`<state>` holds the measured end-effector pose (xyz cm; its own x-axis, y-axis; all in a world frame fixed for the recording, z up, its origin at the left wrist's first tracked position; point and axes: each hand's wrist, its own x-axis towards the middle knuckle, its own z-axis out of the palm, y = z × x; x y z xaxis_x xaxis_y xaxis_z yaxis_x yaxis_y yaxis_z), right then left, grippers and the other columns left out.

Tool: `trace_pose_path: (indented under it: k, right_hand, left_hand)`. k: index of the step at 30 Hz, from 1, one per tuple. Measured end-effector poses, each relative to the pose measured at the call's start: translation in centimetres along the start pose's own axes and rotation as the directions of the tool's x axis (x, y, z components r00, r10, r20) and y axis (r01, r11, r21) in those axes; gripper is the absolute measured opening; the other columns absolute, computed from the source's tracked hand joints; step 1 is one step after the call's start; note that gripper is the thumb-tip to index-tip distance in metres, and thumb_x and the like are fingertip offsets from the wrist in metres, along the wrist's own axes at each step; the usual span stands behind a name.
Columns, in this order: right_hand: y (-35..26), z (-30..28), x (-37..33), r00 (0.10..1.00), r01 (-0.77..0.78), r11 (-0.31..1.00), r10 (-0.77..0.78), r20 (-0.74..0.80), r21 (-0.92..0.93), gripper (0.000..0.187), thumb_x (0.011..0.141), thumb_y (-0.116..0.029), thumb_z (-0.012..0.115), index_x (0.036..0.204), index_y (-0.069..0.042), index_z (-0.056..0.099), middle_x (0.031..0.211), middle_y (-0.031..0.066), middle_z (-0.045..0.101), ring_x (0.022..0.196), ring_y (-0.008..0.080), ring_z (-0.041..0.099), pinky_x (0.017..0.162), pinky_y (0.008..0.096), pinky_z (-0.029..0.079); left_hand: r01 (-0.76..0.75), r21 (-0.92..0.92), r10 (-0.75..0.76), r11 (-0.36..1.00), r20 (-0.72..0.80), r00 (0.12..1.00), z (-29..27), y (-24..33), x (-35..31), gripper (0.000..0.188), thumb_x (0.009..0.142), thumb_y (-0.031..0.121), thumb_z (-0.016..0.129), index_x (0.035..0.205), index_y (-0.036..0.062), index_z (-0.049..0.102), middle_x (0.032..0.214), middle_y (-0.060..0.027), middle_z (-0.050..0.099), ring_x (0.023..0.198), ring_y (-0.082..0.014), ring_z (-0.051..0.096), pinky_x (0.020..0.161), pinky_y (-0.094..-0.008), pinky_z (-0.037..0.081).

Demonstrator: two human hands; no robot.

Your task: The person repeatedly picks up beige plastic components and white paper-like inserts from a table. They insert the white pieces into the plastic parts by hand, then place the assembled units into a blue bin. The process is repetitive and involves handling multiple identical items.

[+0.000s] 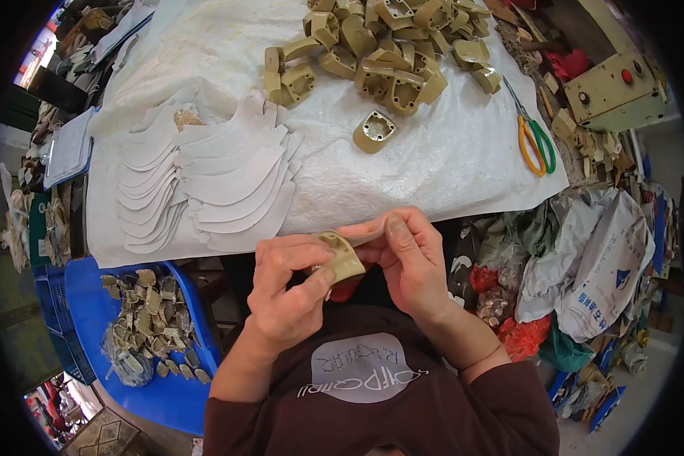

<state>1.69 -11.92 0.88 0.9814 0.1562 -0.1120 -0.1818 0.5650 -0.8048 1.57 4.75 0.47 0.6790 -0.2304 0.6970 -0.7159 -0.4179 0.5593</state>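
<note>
My left hand [287,285] is closed round an olive-beige shoe heel block [343,262], its holed top partly showing between the fingers. Between thumb and fingers, my right hand [416,262] pinches a thin pale strip [363,230] that runs to the heel block's upper edge. How far the strip is fixed to the block is hidden by my fingers. Beyond my hands, a single heel block [374,131] rests on the white sheet [433,171]. Cut pale curved pieces [239,182] lie fanned in overlapping rows to its left.
A pile of heel blocks [399,64] covers the table's far side. Scissors [536,140] with orange and green handles lie at the right edge, near a switch box [615,90]. A blue stool [148,395] at lower left bears covered-looking small pieces [156,311]. Plastic bags [600,266] crowd the right.
</note>
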Motion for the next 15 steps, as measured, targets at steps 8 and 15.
trace_pose_path:
  k: [8, 15]
  right_hand:
    - [0.2, -0.8, 0.8, 0.916, 0.376, 0.863, -0.290, 0.279, -0.337, 0.041, 0.082, 0.000, 0.061, 0.121, -0.003, 0.046, 0.116, 0.0141, 0.056, 0.100, 0.0218, 0.059, 0.082, 0.0333, 0.049]
    - [2.0, -1.8, 0.7, 0.926, 0.346, 0.813, -0.215, 0.312, -0.469, 0.017, 0.092, -0.009, 0.055, 0.108, -0.002, 0.055, 0.095, 0.0089, 0.062, 0.085, 0.0151, 0.062, 0.072, 0.0264, 0.049]
  left_hand:
    - [0.127, -0.036, -0.130, 0.991, -0.102, 0.986, 0.1, -0.8, -1.2, 0.013, 0.083, -0.003, 0.063, 0.091, 0.0021, 0.053, 0.095, -0.0131, 0.056, 0.082, -0.0258, 0.057, 0.069, -0.0333, 0.047]
    - [0.139, -0.184, -0.160, 0.973, -0.107, 0.981, 0.6, 0.1, -1.3, 0.017, 0.083, -0.002, 0.064, 0.093, 0.0055, 0.053, 0.096, -0.0149, 0.058, 0.084, -0.0274, 0.059, 0.071, -0.0345, 0.049]
